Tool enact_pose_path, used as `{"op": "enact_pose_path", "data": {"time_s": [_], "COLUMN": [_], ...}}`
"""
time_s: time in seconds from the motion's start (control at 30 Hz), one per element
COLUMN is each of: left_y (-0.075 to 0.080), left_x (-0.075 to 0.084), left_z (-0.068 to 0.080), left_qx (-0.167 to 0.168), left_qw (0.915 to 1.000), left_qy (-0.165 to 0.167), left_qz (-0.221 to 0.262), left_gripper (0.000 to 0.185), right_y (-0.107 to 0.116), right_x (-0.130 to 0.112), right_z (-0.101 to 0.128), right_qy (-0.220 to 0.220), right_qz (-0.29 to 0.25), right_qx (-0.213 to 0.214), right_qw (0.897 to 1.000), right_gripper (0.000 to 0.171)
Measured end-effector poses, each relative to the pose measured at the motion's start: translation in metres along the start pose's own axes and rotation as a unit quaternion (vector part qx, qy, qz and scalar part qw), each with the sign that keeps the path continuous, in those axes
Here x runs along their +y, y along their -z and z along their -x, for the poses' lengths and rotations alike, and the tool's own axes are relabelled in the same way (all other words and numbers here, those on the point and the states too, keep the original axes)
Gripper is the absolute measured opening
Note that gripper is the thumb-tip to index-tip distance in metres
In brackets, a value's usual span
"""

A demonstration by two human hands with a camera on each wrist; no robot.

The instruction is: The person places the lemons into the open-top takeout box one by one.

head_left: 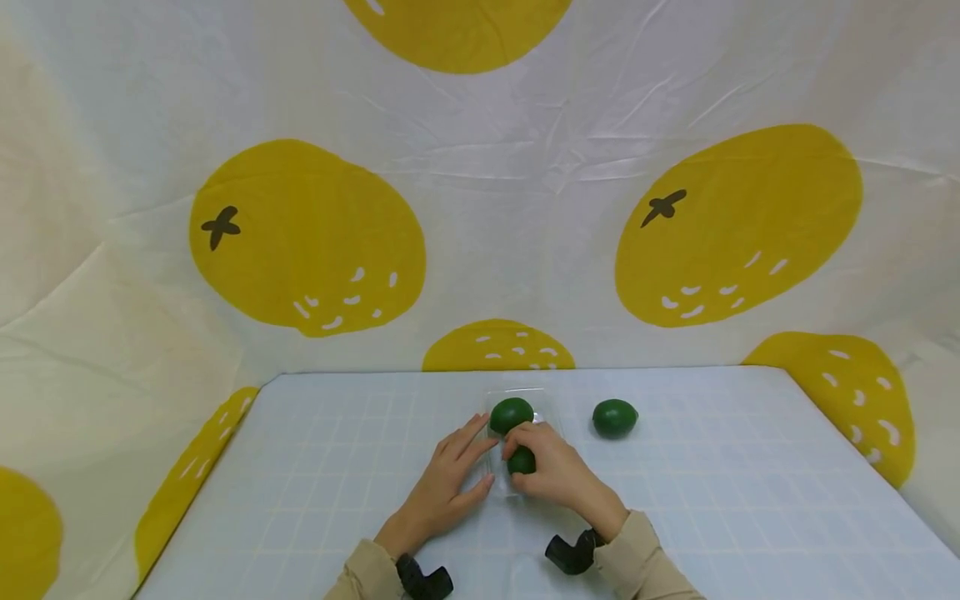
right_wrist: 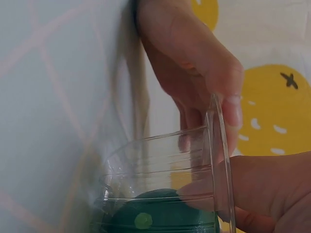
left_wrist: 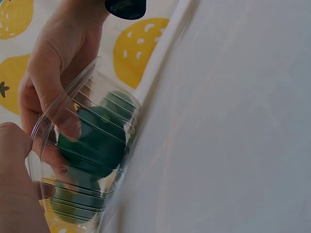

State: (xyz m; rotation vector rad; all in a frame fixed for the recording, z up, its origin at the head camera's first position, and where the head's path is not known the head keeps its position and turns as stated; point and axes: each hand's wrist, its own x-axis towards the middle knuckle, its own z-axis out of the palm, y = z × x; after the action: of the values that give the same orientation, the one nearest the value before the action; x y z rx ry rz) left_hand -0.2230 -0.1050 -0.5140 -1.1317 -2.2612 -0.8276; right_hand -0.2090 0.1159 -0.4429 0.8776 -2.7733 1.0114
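left hand [head_left: 450, 479]: fingers straight, steadying clear tray [head_left: 551, 408]
right hand [head_left: 555, 471]: grips lime [head_left: 521, 461] in tray
spare lime [head_left: 615, 417]: worktop [head_left: 750, 500], right of tray

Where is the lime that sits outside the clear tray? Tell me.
In the head view, the loose lime lies on the table, right of the clear tray and beyond the right hand, apart from both.
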Motion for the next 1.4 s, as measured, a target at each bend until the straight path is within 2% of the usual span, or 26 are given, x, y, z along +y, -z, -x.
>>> {"op": "enact_pose_path", "data": {"time_s": [0.17, 0.47, 1.0, 1.27, 1.4], "left_y": [0.0, 0.0, 0.0, 0.0, -0.001], "left_x": [0.0, 0.0, 0.0, 0.0, 0.0], "left_z": [0.0, 0.0, 0.0, -0.001, -0.001], "left_qx": [-0.001, -0.004, -0.004, 0.001, -0.001], "left_qw": [1.0, 1.0, 1.0, 1.0, 1.0], "left_qy": [0.0, 0.006, 0.003, -0.001, 0.0], "left_qz": [-0.002, -0.001, 0.001, 0.001, 0.001], "left_gripper": [0.044, 0.043, 0.043, 0.042, 0.043], "right_y": [-0.002, -0.001, 0.003, 0.013, 0.021], "right_x": [0.0, 0.003, 0.005, 0.003, 0.002], "right_z": [0.0, 0.001, 0.0, 0.001, 0.004], "right_qy": [-0.004, -0.007, 0.0, 0.02, 0.023], "right_qz": [0.019, 0.037, -0.008, -0.044, -0.042], "right_qx": [0.006, 0.047, 0.082, 0.103, 0.117], "right_qw": [1.0, 0.998, 0.997, 0.994, 0.992], "right_gripper": [0.019, 0.012, 0.009, 0.007, 0.008]}}
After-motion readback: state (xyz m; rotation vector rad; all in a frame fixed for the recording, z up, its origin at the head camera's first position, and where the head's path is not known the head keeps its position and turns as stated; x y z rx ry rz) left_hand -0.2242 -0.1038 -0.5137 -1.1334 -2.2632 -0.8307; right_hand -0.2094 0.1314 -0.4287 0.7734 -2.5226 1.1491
